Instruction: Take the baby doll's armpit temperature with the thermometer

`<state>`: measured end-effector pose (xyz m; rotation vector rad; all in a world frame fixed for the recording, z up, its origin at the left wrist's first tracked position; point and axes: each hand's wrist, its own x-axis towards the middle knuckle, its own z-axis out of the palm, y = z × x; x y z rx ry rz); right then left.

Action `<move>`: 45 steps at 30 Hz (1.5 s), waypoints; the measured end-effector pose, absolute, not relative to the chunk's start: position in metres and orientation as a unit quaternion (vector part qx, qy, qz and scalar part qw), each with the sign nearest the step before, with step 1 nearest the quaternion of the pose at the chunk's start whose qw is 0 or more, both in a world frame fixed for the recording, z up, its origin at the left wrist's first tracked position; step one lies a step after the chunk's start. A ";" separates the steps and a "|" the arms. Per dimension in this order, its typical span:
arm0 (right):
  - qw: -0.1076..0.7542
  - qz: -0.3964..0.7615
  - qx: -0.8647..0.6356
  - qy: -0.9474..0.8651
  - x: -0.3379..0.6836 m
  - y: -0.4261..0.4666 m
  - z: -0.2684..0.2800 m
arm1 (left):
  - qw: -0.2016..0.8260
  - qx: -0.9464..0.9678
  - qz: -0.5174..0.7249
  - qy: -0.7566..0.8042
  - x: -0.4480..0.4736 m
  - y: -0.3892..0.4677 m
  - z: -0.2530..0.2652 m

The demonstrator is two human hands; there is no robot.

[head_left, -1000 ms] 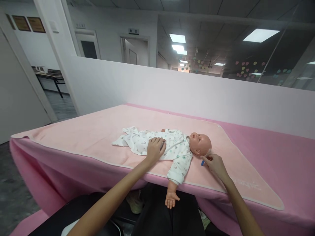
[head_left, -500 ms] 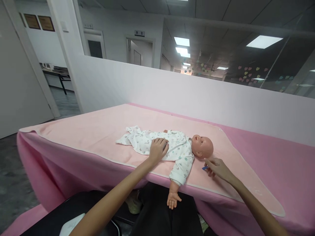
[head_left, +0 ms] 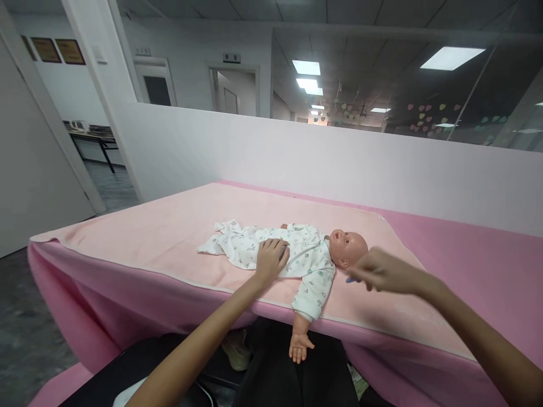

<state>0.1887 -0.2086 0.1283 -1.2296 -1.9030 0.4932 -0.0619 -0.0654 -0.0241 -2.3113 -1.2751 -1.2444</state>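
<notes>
A baby doll (head_left: pixel 311 251) lies on its back, its head at the right, dressed in a white patterned sleepsuit. My left hand (head_left: pixel 271 259) rests on the doll's middle with bent fingers. Something small and dark shows between thumb and forefinger; I cannot make out what it is. Beside the doll's head, my right hand (head_left: pixel 375 270) is closed and blurred by motion. A small blue stick-like thing (head_left: pixel 351 280) pokes out of its fingers; the rest of that thing is hidden. The doll's near arm (head_left: pixel 300 339) hangs over the front edge.
Under the doll a pale pink mat (head_left: pixel 139 237) is spread on a table with a darker pink cloth (head_left: pixel 475 249). A low white wall (head_left: pixel 339 169) with glass above stands behind. My legs (head_left: pixel 292 373) are at the front edge.
My right hand has risen slightly and turned, with the blue thing still in it. My left hand stays on the doll. The view has shifted a little.
</notes>
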 end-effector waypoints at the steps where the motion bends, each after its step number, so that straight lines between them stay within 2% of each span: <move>1: 0.397 0.223 -0.482 -0.749 0.189 -0.208 0.128 | 0.110 -0.787 -0.424 -0.435 -0.062 -0.066 -0.024; 4: 0.389 0.303 -0.474 -0.729 0.196 -0.202 0.131 | 0.110 -0.785 -0.426 -0.437 -0.062 -0.066 -0.024; 7: 0.362 0.325 -0.479 -0.731 0.204 -0.191 0.137 | 0.110 -0.783 -0.428 -0.437 -0.062 -0.067 -0.024; 11: 0.487 0.278 -0.445 -0.698 0.207 -0.179 0.146 | 0.107 -0.784 -0.427 -0.437 -0.061 -0.067 -0.024; 16: 0.358 0.330 -0.450 -0.748 0.192 -0.184 0.151 | 0.109 -0.783 -0.425 -0.440 -0.061 -0.066 -0.025; 18: 0.442 0.288 -0.429 -0.733 0.190 -0.189 0.159 | 0.105 -0.786 -0.423 -0.439 -0.061 -0.066 -0.025; 20: 0.534 0.193 -0.408 -0.715 0.189 -0.191 0.164 | 0.104 -0.787 -0.424 -0.437 -0.062 -0.066 -0.025; 21: 0.528 0.154 -0.423 -0.720 0.187 -0.192 0.165 | 0.104 -0.786 -0.425 -0.436 -0.062 -0.066 -0.025; 22: 0.485 0.128 -0.451 -0.738 0.183 -0.192 0.164 | 0.103 -0.786 -0.427 -0.435 -0.062 -0.066 -0.025; 26: 0.416 0.117 -0.469 -0.771 0.173 -0.200 0.156 | 0.099 -0.787 -0.427 -0.434 -0.061 -0.066 -0.024; 27: 0.408 0.122 -0.463 -0.777 0.173 -0.205 0.156 | 0.098 -0.788 -0.426 -0.434 -0.061 -0.066 -0.024; 30: 0.472 0.176 -0.435 -0.747 0.176 -0.212 0.158 | 0.100 -0.787 -0.426 -0.434 -0.061 -0.066 -0.024; 32: 0.419 0.213 -0.459 -0.754 0.176 -0.207 0.155 | 0.103 -0.787 -0.427 -0.434 -0.061 -0.067 -0.024; 33: 0.376 0.209 -0.485 -0.762 0.175 -0.202 0.152 | 0.105 -0.787 -0.427 -0.434 -0.061 -0.067 -0.025; 35: 0.352 0.186 -0.503 -0.767 0.176 -0.191 0.146 | 0.107 -0.787 -0.426 -0.434 -0.062 -0.067 -0.026; 37: 0.389 0.165 -0.497 -0.758 0.179 -0.183 0.141 | 0.106 -0.788 -0.425 -0.434 -0.062 -0.066 -0.027; 40: 0.429 0.221 -0.446 -0.754 0.182 -0.182 0.132 | 0.104 -0.789 -0.425 -0.431 -0.062 -0.066 -0.027; 45: 0.325 0.269 -0.414 -0.807 0.175 -0.196 0.121 | 0.104 -0.786 -0.427 -0.435 -0.061 -0.066 -0.026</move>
